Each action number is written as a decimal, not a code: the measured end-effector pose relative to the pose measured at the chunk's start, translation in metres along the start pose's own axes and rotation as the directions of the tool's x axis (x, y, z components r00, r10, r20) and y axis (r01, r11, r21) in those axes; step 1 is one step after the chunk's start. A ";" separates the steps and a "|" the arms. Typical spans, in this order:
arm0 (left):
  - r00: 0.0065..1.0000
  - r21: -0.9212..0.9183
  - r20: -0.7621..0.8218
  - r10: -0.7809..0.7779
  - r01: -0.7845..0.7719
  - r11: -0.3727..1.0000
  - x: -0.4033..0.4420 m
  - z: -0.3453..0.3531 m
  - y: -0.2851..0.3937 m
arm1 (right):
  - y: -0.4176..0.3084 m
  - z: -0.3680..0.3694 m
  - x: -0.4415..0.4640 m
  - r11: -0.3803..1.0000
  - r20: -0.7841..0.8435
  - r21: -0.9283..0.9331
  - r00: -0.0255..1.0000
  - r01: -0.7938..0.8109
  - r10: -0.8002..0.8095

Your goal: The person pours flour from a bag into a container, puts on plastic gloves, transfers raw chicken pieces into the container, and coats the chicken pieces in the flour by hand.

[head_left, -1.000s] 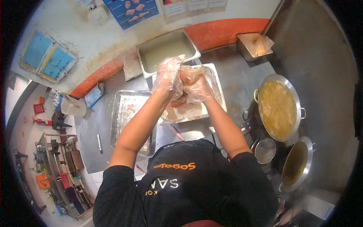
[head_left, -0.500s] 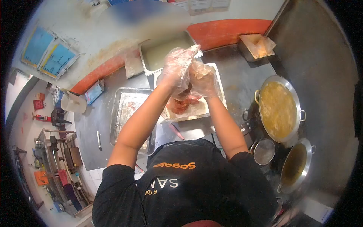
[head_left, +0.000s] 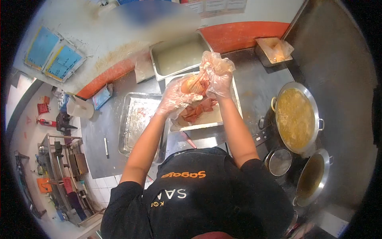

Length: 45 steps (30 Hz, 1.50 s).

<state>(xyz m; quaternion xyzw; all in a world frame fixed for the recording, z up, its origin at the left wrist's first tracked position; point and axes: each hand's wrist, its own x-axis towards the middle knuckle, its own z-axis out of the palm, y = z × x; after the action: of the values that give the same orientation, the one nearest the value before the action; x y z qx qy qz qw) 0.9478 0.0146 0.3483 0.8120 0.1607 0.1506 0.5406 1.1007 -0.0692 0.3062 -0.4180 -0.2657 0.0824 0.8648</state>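
Both my hands wear clear plastic gloves dusted with white. Between them, above a white-lined tray (head_left: 237,93), is a piece of raw meat (head_left: 195,83) that looks like chicken, with yellowish skin and pink flesh. My left hand (head_left: 177,96) is curled around its left side. My right hand (head_left: 221,77) grips its upper right end, and loose glove plastic bunches over the fingers. More raw meat pieces (head_left: 197,111) lie below in the tray on a pale floury layer. My forearms and gloves hide part of the tray.
Behind stands a steel pan (head_left: 179,55) with pale contents. To the left are a flour-smeared metal tray (head_left: 137,119) and a marker (head_left: 106,147). A pink-handled tool (head_left: 188,140) lies near my apron. At right are two oil-filled woks (head_left: 295,117) (head_left: 311,177) and a strainer (head_left: 279,162).
My left hand has moved down and left from its raised position beside the right. My right hand has turned upward, and the meat now shows stretched between both hands.
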 end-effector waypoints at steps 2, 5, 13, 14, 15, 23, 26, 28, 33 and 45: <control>1.000 -0.017 0.001 -0.020 0.020 1.000 0.004 0.006 0.003 | -0.004 0.003 0.000 0.962 0.028 0.243 0.993 -0.122 0.119; 1.000 -0.071 0.000 0.007 -0.007 0.997 0.006 0.005 0.005 | 0.001 0.008 0.000 0.874 0.052 0.441 0.978 -0.203 0.201; 0.996 -0.264 0.027 0.082 -0.072 0.962 0.009 0.012 -0.017 | 0.036 -0.003 -0.012 0.976 -0.097 0.181 0.986 -0.120 0.139; 0.995 -0.218 0.001 0.104 -0.102 0.971 0.006 0.012 -0.014 | 0.028 0.004 -0.015 0.980 -0.127 0.147 0.980 -0.135 0.154; 0.995 -0.218 -0.002 0.103 -0.101 0.971 0.007 0.012 -0.017 | 0.023 0.009 -0.016 0.983 -0.152 0.115 0.975 -0.146 0.163; 0.974 0.247 -0.040 0.221 -0.205 0.947 0.012 0.004 -0.011 | 0.021 0.014 -0.014 0.864 -0.086 0.430 0.941 -0.260 0.326; 0.958 0.448 -0.117 0.261 -0.184 0.875 0.015 0.009 -0.032 | 0.023 0.021 -0.019 0.824 -0.142 0.469 0.894 -0.318 0.426; 0.940 0.553 -0.142 0.311 -0.185 0.813 0.014 0.018 -0.047 | 0.021 0.025 -0.022 0.809 -0.189 0.484 0.863 -0.334 0.469; 0.894 0.705 -0.134 0.428 -0.218 0.675 0.017 0.022 -0.056 | 0.039 -0.003 -0.022 0.634 0.093 0.586 0.819 -0.504 0.566; 0.915 0.869 0.076 0.397 -0.256 0.423 0.040 0.026 -0.060 | -0.010 -0.012 -0.035 0.894 0.307 -0.139 0.840 -0.426 0.448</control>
<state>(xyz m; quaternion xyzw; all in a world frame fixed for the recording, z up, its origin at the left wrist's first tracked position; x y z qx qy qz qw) 0.9890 0.0315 0.2857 0.9738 0.0910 0.2083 0.0072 1.0766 -0.0963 0.2939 -0.4753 -0.3074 0.3378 0.7519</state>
